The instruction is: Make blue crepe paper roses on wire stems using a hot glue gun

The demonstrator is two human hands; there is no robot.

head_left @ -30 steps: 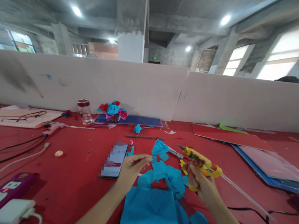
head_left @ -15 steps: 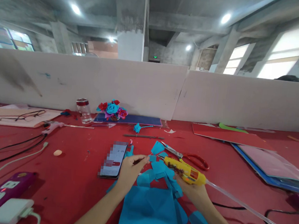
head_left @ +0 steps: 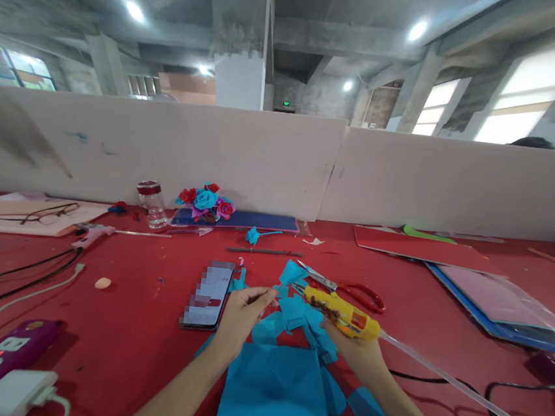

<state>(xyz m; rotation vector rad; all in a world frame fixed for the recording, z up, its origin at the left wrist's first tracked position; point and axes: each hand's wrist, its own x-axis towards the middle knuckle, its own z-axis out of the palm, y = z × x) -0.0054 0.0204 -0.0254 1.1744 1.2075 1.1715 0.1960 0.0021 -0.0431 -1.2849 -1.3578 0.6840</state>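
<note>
Seemingly, step: it was gluing.
Right hand [head_left: 353, 350]: clasped the glue gun [head_left: 337, 310], lower right of centre, nozzle [head_left: 300, 289] near blue paper [head_left: 292, 310].
Left hand [head_left: 242, 309]: fingertips pinched, lower mid-frame; contents were unclear.
Next: probably called for steady aim.

yellow glue gun [head_left: 340, 313], blue paper pieces [head_left: 293, 309], red-handled scissors [head_left: 331, 285], red tabletop [head_left: 121, 350]

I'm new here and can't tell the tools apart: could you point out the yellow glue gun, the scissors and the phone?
Yellow glue gun [head_left: 343, 313]: head view, on the side of its body.
Scissors [head_left: 331, 285]: head view, on the metal near the pivot.
Phone [head_left: 211, 290]: head view, on its screen.
</note>
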